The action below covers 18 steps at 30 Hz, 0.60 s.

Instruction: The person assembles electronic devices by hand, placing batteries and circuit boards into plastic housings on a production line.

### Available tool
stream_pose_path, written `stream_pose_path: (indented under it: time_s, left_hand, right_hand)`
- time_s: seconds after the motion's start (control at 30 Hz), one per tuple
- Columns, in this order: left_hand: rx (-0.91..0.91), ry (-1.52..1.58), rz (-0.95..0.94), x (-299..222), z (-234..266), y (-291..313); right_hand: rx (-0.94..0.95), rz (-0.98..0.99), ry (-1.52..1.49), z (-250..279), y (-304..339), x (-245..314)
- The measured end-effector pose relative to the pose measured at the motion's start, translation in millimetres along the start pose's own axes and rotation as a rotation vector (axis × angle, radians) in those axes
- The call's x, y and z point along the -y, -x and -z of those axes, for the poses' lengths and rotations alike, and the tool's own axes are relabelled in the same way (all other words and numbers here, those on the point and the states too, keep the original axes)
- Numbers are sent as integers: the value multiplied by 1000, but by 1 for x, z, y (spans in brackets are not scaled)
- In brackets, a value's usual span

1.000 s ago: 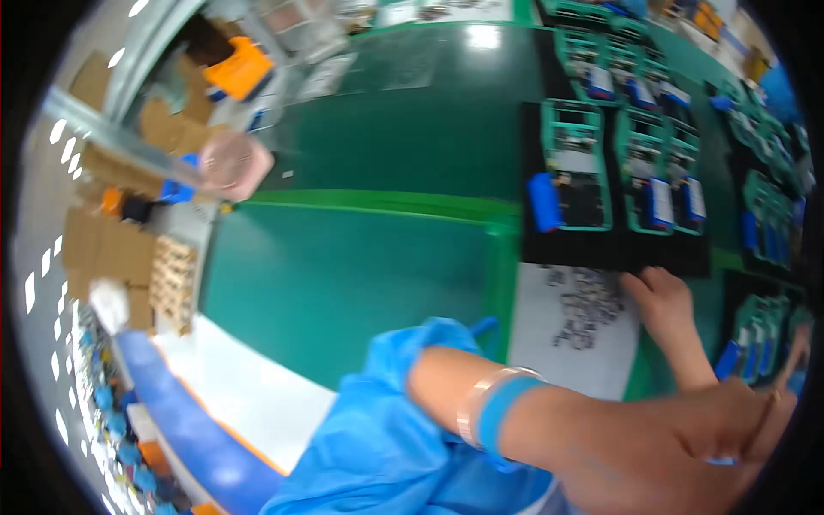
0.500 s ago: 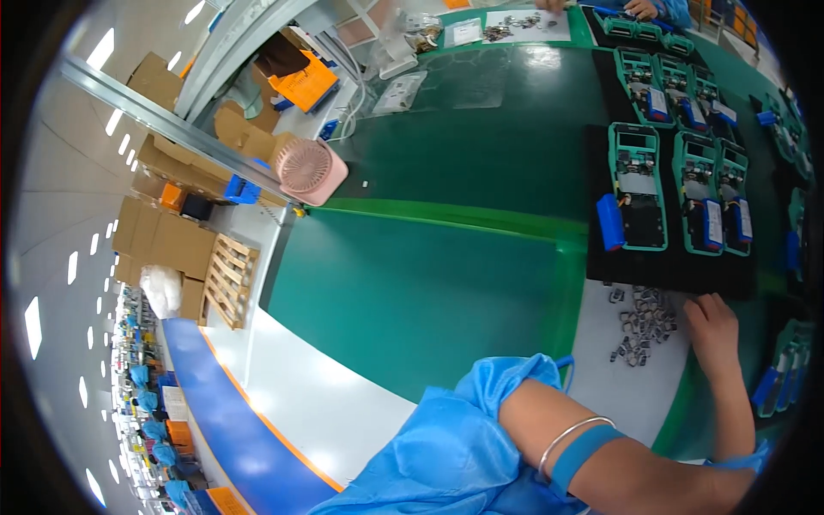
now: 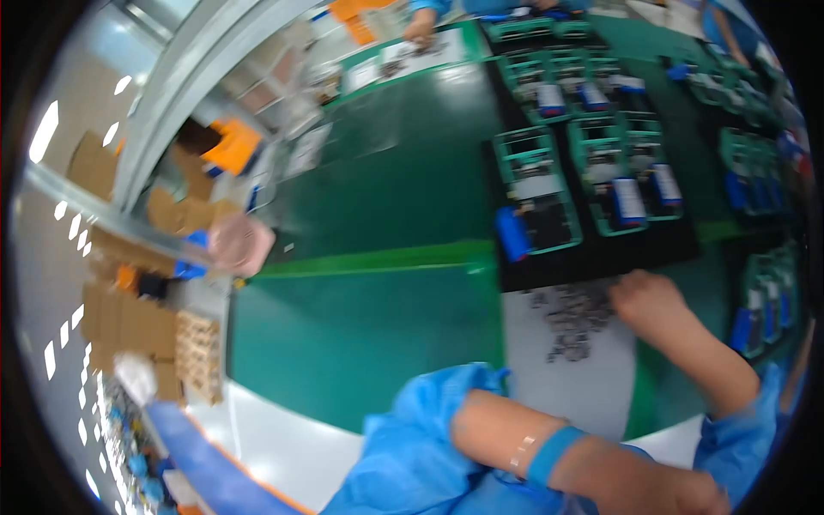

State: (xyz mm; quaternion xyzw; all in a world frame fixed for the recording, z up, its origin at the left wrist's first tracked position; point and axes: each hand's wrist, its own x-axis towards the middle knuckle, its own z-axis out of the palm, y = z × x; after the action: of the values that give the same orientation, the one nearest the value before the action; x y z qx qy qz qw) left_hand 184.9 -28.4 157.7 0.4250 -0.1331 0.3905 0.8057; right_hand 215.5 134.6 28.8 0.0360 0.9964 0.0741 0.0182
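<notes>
My right hand [image 3: 650, 300] is at the right edge of a loose pile of small metal parts [image 3: 577, 319] on a pale sheet [image 3: 549, 386]. Its fingers look curled together, and motion blur hides what they may hold. My left forearm, with a blue band and a bangle, crosses the lower edge toward the right. At its end my left hand [image 3: 699, 493] is smeared and partly cut off, so its fingers cannot be made out. Just beyond the pile, teal frames [image 3: 534, 193] with blue blocks [image 3: 513, 233] attached lie on a black mat [image 3: 601, 268].
More teal frames [image 3: 768, 296] stand at the right. A pink fan [image 3: 240, 245] sits at the green table's [image 3: 369, 335] left edge, beside a metal post. Across the table, another person's hand [image 3: 419, 30] is over small parts. Cartons and a wooden pallet [image 3: 197, 356] stand left.
The view has swung, so the table and frames lie further left in it. My right hand's fingers, stretched beside the pile before, now look curled at its edge.
</notes>
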Motion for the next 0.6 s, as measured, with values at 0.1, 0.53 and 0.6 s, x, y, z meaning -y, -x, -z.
stream_pose_path:
  time_s: [0.1,0.53,0.6]
  left_hand:
    - [-419,-817,-140,-2,40,21]
    - [-1017,-2112,339,-85,219,89]
    - [-1089,-2031,115,-82,209,92]
  right_hand:
    - [125,-17,-32,12,-10,8]
    - [-129,-184,-423,87,15,-49]
    - [-275,-229,-485,81,14,-68]
